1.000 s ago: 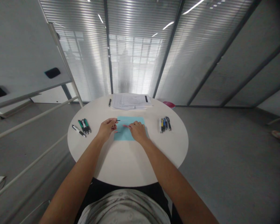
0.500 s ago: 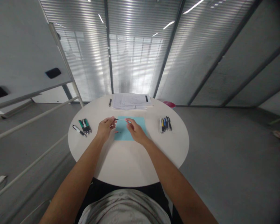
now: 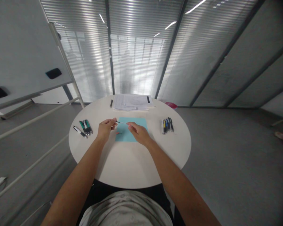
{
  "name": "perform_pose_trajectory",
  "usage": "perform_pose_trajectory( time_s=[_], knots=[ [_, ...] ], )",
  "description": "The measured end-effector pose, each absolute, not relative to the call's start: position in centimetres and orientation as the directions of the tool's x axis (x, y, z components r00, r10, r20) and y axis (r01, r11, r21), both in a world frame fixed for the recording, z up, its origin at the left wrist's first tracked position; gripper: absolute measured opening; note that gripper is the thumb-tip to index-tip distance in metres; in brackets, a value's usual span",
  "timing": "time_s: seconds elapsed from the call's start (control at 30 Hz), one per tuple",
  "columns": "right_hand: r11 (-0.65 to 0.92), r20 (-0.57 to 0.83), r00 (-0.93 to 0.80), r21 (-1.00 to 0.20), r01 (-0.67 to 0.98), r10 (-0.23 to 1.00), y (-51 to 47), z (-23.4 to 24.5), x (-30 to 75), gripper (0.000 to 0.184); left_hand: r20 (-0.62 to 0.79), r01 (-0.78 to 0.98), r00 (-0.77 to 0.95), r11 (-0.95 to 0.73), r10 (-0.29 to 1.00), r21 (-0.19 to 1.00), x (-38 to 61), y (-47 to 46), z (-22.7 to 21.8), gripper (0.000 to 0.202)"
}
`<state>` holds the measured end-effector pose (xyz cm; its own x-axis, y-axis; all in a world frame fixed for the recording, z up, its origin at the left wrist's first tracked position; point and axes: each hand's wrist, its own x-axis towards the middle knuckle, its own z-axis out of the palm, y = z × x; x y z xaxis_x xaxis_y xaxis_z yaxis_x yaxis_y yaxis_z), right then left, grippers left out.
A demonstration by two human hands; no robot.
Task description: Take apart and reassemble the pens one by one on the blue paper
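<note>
Above a light blue sheet [image 3: 129,137], my two hands face each other with a thin pen refill [image 3: 123,122] stretched between them. Its dark end is pinched in the fingertips of my left hand [image 3: 106,128]. My right hand [image 3: 139,133] closes round the pale end, where a bit of pink shows at the fingers; whether that is part of the refill I cannot tell. On the sheet's left side, beneath the hands, lies a small reddish piece [image 3: 118,133], too small to name.
Several pens [image 3: 86,127], green, white and black, lie at the left of the round white table [image 3: 127,166]. Another row of pens [image 3: 167,125] is at the right. Papers [image 3: 130,103] and a dark pen [image 3: 111,103] sit at the far edge. A whiteboard frame [image 3: 68,69] stands left.
My right hand has dropped slightly toward me, tilting the refill so its right end sits lower. My left hand has hardly moved.
</note>
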<state>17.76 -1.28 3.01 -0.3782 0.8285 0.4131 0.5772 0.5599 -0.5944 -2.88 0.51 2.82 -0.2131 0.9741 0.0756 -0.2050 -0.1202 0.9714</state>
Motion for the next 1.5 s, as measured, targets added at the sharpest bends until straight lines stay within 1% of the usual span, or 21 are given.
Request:
perform_pose_trajectory(
  time_s=[0.1, 0.2, 0.3, 0.47, 0.6, 0.67, 0.83, 0.93, 1.0, 1.1, 1.2, 1.27, 1.3, 1.37, 1.43, 1.5],
  knots=[
    [0.547, 0.393, -0.385, -0.515, 0.66, 0.835, -1.5, 3.3, 18.0, 0.035, 0.107, -0.152, -0.215, -0.141, 0.971, 0.978, -2.8, 0.4, 2.8, 0.039],
    [0.558, 0.388, -0.409, -0.466, 0.686, 0.826, -1.4, 3.4, 18.1, 0.034, 0.144, -0.079, -0.18, -0.16, 0.973, 0.984, -2.7, 0.3, 2.8, 0.04],
    [0.581, 0.4, -0.425, -0.477, 0.659, 0.812, -1.3, 3.2, 18.1, 0.035, 0.158, -0.046, -0.177, -0.168, 0.972, 0.985, -2.7, 0.3, 2.7, 0.041],
    [0.594, 0.436, -0.403, -0.57, 0.568, 0.804, -1.0, 2.8, 18.0, 0.036, 0.143, -0.082, -0.204, -0.162, 0.969, 0.983, -2.9, 0.4, 2.8, 0.041],
    [0.58, 0.421, -0.4, -0.618, 0.531, 0.814, -1.0, 2.7, 18.0, 0.038, 0.138, -0.082, -0.184, -0.155, 0.973, 0.985, -2.8, 0.3, 2.9, 0.04],
    [0.579, 0.413, -0.406, -0.609, 0.543, 0.815, -1.1, 2.8, 18.0, 0.037, 0.139, -0.068, -0.168, -0.152, 0.976, 0.986, -2.7, 0.2, 2.9, 0.04],
    [0.586, 0.42, -0.412, -0.52, 0.621, 0.809, -1.1, 2.9, 17.9, 0.029, 0.165, -0.001, -0.12, -0.166, 0.979, 0.986, -2.5, 0.0, 3.0, 0.038],
    [0.58, 0.409, -0.415, -0.497, 0.645, 0.812, -1.2, 2.9, 17.6, 0.027, 0.186, 0.079, -0.036, -0.182, 0.982, 0.98, -2.1, -0.2, 2.9, 0.036],
    [0.585, 0.41, -0.421, -0.491, 0.646, 0.809, -1.2, 2.8, 17.4, 0.026, 0.211, 0.156, 0.053, -0.217, 0.976, 0.964, -1.8, -0.4, 2.9, 0.035],
    [0.589, 0.426, -0.41, -0.52, 0.618, 0.806, -1.3, 2.8, 17.0, 0.026, 0.289, 0.263, 0.166, -0.325, 0.943, 0.908, -1.5, -0.5, 3.0, 0.034],
    [0.56, 0.443, -0.346, -0.6, 0.57, 0.827, -1.2, 2.8, 16.9, 0.031, 0.33, 0.373, 0.152, -0.364, 0.931, 0.853, -1.7, -0.4, 2.7, 0.043],
    [0.54, 0.46, -0.29, -0.641, 0.545, 0.839, -1.1, 2.8, 17.0, 0.034, 0.352, 0.464, 0.126, -0.369, 0.927, 0.806, -2.1, -0.1, 2.4, 0.044],
    [0.534, 0.47, -0.267, -0.65, 0.541, 0.841, -1.1, 2.9, 17.1, 0.035, 0.37, 0.516, 0.13, -0.381, 0.92, 0.767, -2.3, 0.1, 2.2, 0.04],
    [0.528, 0.483, -0.24, -0.646, 0.551, 0.842, -1.1, 3.0, 17.2, 0.036, 0.396, 0.642, 0.166, -0.404, 0.903, 0.652, -2.8, 0.4, 1.7, 0.032],
    [0.522, 0.487, -0.231, -0.629, 0.577, 0.842, -1.0, 3.1, 17.4, 0.036, 0.367, 0.748, 0.205, -0.388, 0.907, 0.538, -3.0, 0.5, 1.3, 0.029],
    [0.515, 0.486, -0.23, -0.608, 0.605, 0.843, -1.1, 3.2, 17.5, 0.036, 0.305, 0.818, 0.228, -0.352, 0.924, 0.455, -3.0, 0.6, 1.0, 0.028]
  ],
)
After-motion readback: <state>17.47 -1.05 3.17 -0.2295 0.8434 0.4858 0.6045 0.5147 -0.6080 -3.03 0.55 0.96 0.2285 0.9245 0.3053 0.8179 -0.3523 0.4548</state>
